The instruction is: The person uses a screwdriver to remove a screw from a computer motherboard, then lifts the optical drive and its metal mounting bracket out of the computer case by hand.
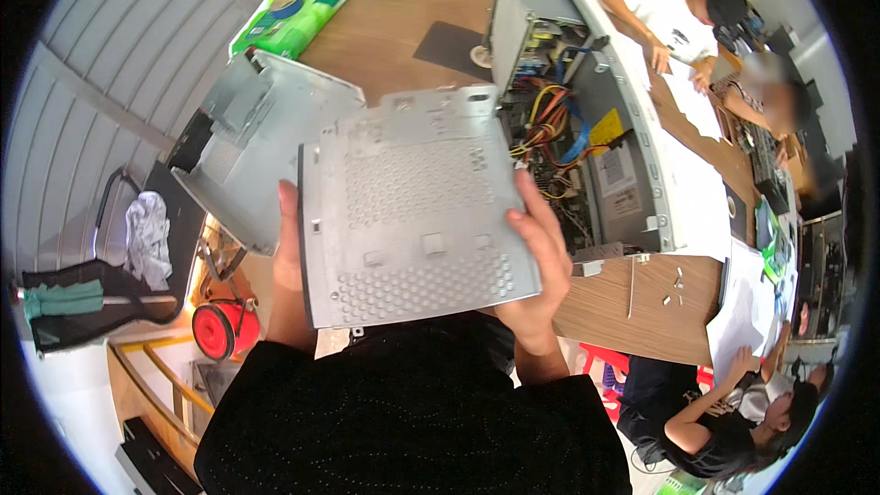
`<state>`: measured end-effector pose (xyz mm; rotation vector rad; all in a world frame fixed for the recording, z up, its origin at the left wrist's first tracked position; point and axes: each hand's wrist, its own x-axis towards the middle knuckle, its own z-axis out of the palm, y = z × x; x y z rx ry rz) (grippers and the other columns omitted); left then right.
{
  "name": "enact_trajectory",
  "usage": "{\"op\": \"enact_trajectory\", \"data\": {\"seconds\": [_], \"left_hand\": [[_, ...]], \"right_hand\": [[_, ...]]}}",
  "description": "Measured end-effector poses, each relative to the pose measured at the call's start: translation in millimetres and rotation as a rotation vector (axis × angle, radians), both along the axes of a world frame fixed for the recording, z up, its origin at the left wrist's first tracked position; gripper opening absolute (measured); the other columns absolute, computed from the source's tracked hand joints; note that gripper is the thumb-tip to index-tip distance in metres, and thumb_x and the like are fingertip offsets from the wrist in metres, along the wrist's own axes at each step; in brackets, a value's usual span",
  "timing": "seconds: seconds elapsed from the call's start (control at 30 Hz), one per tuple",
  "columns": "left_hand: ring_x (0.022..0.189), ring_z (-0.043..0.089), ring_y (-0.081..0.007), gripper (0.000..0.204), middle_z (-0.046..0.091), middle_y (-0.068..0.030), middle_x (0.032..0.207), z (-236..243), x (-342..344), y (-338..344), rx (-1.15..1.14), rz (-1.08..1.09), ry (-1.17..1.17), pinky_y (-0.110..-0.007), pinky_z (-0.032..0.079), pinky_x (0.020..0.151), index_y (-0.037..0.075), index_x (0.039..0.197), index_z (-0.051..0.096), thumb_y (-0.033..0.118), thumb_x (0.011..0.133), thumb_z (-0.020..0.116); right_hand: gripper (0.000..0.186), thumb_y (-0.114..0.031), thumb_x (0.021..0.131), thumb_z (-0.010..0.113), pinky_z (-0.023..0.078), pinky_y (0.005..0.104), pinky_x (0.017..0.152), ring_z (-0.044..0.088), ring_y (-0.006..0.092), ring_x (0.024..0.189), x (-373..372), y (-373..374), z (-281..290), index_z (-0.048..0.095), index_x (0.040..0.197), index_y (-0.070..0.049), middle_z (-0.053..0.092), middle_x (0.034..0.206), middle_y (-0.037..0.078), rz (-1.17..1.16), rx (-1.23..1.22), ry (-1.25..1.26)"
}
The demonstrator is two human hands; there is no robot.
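Observation:
A silvery perforated metal panel [417, 220], apparently from a computer case, is held up in front of me by both hands. My left hand [290, 238] grips its left edge, with the fingers mostly hidden behind it. At the right edge, my right hand [541, 257] has its thumb and a finger along the side. Just beyond my right hand, an opened desktop computer case [632, 183] shows coloured cables [550, 119] and circuit boards inside. Behind the panel to the left lies another bare metal cover [275, 119].
Green-and-white packages [298, 9] lie at the table's far left. A dark flat pad [449, 48] is near the case. On the near right are a thin rod [631, 289] and several small pale pieces [676, 284]. People sit along the right side with white papers [744, 298].

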<state>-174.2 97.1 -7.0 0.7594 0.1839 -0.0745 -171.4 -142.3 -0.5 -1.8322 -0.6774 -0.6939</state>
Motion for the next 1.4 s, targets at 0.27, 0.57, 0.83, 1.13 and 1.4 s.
{"op": "enact_trajectory", "data": {"seconds": [0.27,0.57,0.83,1.13,1.4], "left_hand": [[0.126,0.047,-0.0312,0.096,0.047,-0.0168,0.138,-36.6,4.4,16.1,0.089,-0.191,-0.102,-0.046,0.042,0.103,0.004,0.143,0.034,0.053,0.071,0.075],[0.122,0.051,-0.0340,0.102,0.047,-0.0191,0.136,-50.0,10.0,-8.0,-0.268,-0.143,-0.387,-0.046,0.046,0.100,-0.002,0.142,0.031,0.042,0.064,0.080],[0.120,0.053,-0.0274,0.100,0.052,-0.0148,0.131,-52.9,4.3,9.6,0.182,-0.370,-0.558,-0.039,0.043,0.099,-0.004,0.140,0.035,0.030,0.062,0.086],[0.112,0.057,-0.0258,0.088,0.056,-0.0171,0.126,24.2,6.1,-3.4,0.663,-0.371,-0.877,-0.036,0.044,0.095,-0.004,0.135,0.042,0.018,0.060,0.082],[0.115,0.057,-0.0262,0.087,0.054,-0.0189,0.130,27.3,-1.9,4.1,0.676,-0.346,-0.815,-0.036,0.045,0.097,-0.004,0.136,0.042,0.019,0.062,0.082]], "right_hand": [[0.053,-0.003,0.079,0.074,0.042,0.0458,0.104,0.049,0.0388,0.126,4.9,-3.5,-3.9,0.049,0.125,0.003,0.041,0.140,0.030,0.148,0.382,0.115],[0.076,-0.048,0.096,0.048,0.026,0.0411,0.111,0.036,0.0281,0.135,-50.7,22.3,-23.1,0.027,0.143,0.009,0.036,0.145,0.021,0.232,0.831,0.568],[0.094,-0.056,0.081,0.069,0.039,0.0393,0.100,0.048,0.0241,0.119,-43.5,18.4,-26.2,0.027,0.140,0.004,0.044,0.134,0.015,0.087,0.742,0.524],[0.071,-0.041,0.087,0.066,0.040,0.0457,0.104,0.048,0.0274,0.124,-43.7,-23.4,-74.2,0.039,0.138,-0.001,0.048,0.136,0.011,0.284,0.938,0.574],[0.079,-0.047,0.085,0.067,0.038,0.0476,0.106,0.045,0.0282,0.128,-39.4,-12.0,-64.9,0.036,0.142,-0.003,0.045,0.141,0.010,0.283,0.802,0.574]]}}
